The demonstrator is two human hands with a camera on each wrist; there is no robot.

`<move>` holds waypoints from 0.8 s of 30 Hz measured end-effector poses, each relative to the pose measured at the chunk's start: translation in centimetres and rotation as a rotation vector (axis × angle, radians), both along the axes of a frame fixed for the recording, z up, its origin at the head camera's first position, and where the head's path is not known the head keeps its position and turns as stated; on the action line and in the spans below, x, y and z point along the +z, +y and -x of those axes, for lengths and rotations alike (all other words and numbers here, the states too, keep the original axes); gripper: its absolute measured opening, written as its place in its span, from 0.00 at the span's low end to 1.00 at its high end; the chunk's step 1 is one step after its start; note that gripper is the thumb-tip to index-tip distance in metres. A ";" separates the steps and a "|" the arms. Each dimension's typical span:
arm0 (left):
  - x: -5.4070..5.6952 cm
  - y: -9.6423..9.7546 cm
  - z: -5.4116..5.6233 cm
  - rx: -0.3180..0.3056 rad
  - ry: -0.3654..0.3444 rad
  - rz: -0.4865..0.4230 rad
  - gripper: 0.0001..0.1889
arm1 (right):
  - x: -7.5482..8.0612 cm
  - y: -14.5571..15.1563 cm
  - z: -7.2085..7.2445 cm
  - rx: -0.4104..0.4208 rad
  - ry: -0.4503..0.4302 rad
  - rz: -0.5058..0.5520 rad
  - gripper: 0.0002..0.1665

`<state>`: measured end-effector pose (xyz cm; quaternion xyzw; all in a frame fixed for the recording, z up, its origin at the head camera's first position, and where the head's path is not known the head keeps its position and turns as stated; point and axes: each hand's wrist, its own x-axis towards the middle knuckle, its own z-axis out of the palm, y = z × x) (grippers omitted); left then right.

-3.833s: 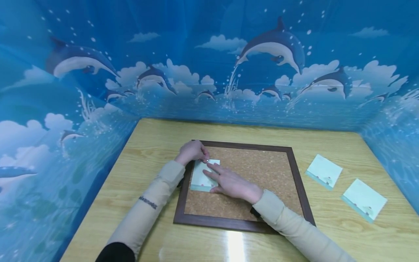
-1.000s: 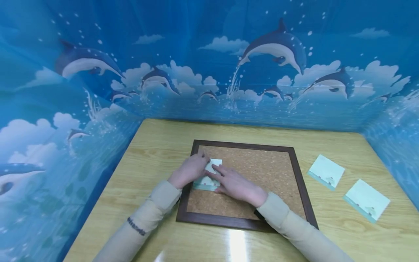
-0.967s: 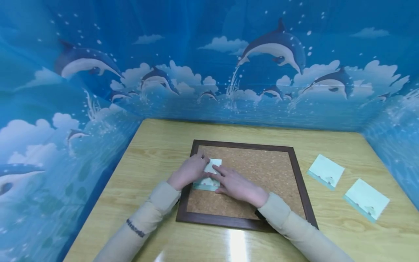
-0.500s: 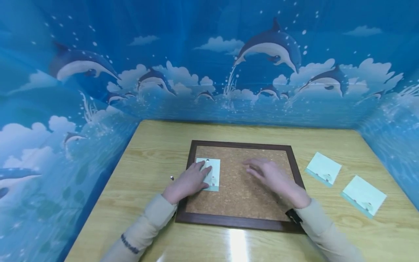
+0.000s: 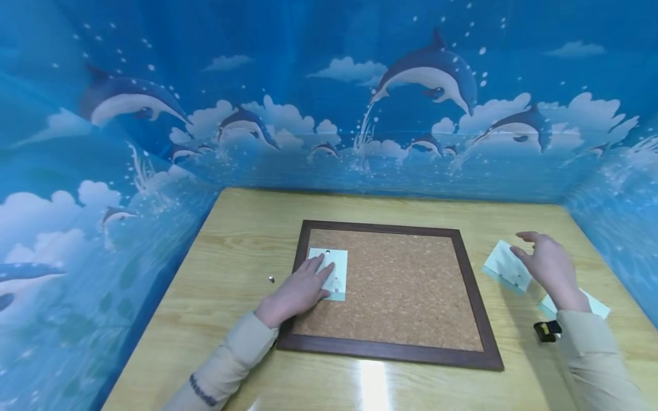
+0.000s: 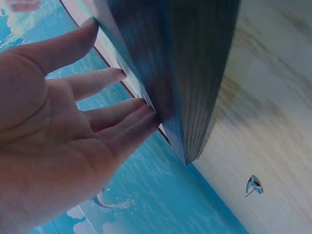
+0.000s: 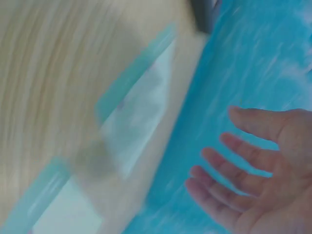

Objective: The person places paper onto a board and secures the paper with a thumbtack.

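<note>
Your left hand [image 5: 298, 289], fingers loose and spread, rests on the mint note [image 5: 339, 278], which sits inside the framed corkboard [image 5: 406, 291] at its left side, thumbtack [image 5: 328, 252] at the top edge, lower-left part covered by your hand. Your right hand [image 5: 551, 262] is released, fingers curved in the air by the far note [image 5: 500, 264] on the counter [image 5: 247, 228], your wrist hiding much of the near note [image 5: 597, 306]. Spare thumbtack [image 5: 271, 279] lies left of the corkboard; right wrist view blurred, printing on both loose notes unreadable there.
</note>
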<state>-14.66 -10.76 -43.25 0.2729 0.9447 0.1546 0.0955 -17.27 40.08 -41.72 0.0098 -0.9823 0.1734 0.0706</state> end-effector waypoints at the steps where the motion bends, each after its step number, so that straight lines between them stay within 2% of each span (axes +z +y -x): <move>1: 0.0 0.0 0.0 0.000 -0.003 -0.003 0.32 | -0.1 1.1 0.0 -0.016 -0.055 -0.007 0.30; 5: 0.0 0.1 -0.1 0.002 -0.012 -0.001 0.32 | -0.8 3.7 0.1 -0.033 -0.261 -0.064 0.42; 8: 0.2 0.2 -0.2 0.003 -0.025 0.000 0.32 | -1.5 4.3 0.0 -0.024 -0.334 -0.096 0.49; 13: 0.2 0.3 -0.2 0.001 -0.023 0.006 0.32 | -2.1 4.9 0.1 -0.007 -0.363 -0.096 0.50; 20: 0.1 0.3 -0.1 0.008 -0.019 0.020 0.32 | -2.2 5.7 0.8 0.008 -0.361 -0.034 0.49; 24: 0.2 0.3 -0.1 0.013 -0.034 0.022 0.32 | -2.1 6.1 1.2 -0.003 -0.409 0.004 0.53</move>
